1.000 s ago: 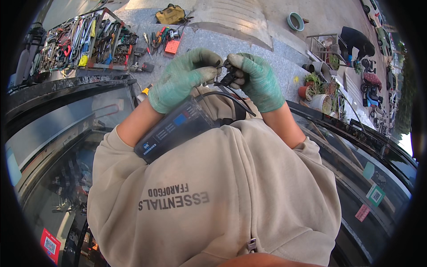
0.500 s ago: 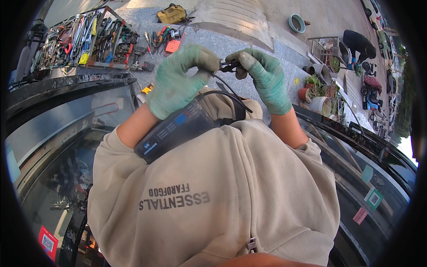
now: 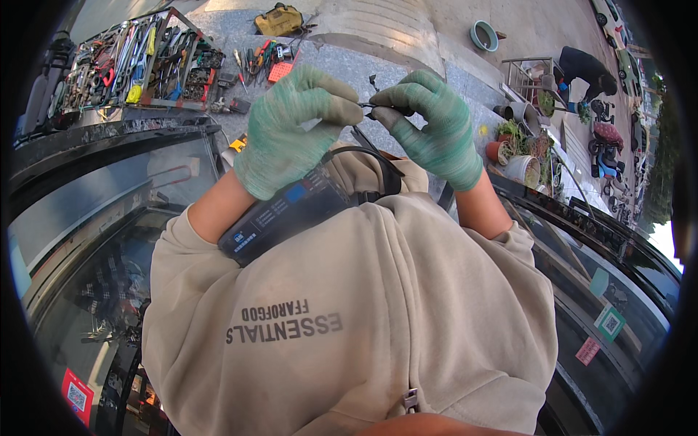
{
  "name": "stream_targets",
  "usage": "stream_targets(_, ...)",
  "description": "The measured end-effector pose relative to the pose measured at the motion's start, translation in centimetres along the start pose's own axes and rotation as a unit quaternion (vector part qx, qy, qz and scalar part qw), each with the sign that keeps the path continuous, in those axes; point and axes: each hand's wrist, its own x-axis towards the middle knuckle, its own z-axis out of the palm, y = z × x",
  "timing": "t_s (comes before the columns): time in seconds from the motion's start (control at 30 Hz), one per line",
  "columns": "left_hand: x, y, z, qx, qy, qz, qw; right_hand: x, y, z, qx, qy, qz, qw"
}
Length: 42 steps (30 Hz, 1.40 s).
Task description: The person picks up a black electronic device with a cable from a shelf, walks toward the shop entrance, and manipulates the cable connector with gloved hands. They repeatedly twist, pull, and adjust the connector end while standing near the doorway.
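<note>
In front of my chest both gloved hands meet at fingertip height. My left hand (image 3: 294, 131) is closed, thumb and fingertips pinching a thin black cable (image 3: 368, 105) whose short stretch shows in the gap. My right hand (image 3: 436, 131) is closed too, its fingers on a small black part (image 3: 373, 82) that sticks up beyond the fingertips; most of it is hidden. Both gloves are green with grey, dirty fingertips. Below them a thicker black cable (image 3: 371, 152) loops over my lap, beside a dark box with a blue patch (image 3: 287, 211) lying under my left forearm.
Far left, a rack of hand tools (image 3: 138, 62) holds wrenches and pliers, with screwdrivers (image 3: 251, 62) and a red tray (image 3: 280, 71) beside it. A yellow tool bag (image 3: 279, 20) lies beyond. Glass-topped cases (image 3: 87, 240) flank me. Potted plants (image 3: 509, 138) and another person (image 3: 585, 69) are at right.
My right hand has turned and its fingers have drawn down over the black part, which shows less. My left hand has shifted slightly down and right.
</note>
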Motion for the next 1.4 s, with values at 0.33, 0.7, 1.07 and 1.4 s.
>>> stream_targets(0.33, -0.3, 0.0, -0.2, -0.021, -0.033, -0.024, 0.999, 0.1, 0.4, 0.4, 0.284, -0.099, 0.211, 0.93)
stream_targets(0.7, -0.8, -0.5, 0.1, -0.105, -0.032, -0.079, 0.991, 0.6, 0.7, -0.7, 0.183, -0.074, 0.137, 0.971)
stream_targets(1.07, -0.6, 0.4, 0.2, -0.114, -0.062, -0.239, 0.962, 1.6, -0.2, -1.9, 0.088, -0.162, 0.109, 0.977)
stream_targets(1.4, -0.6, 0.3, -0.1, -0.14, -0.094, -0.184, 0.968, 1.8, 0.5, -1.4, 0.089, -0.194, 0.061, 0.975)
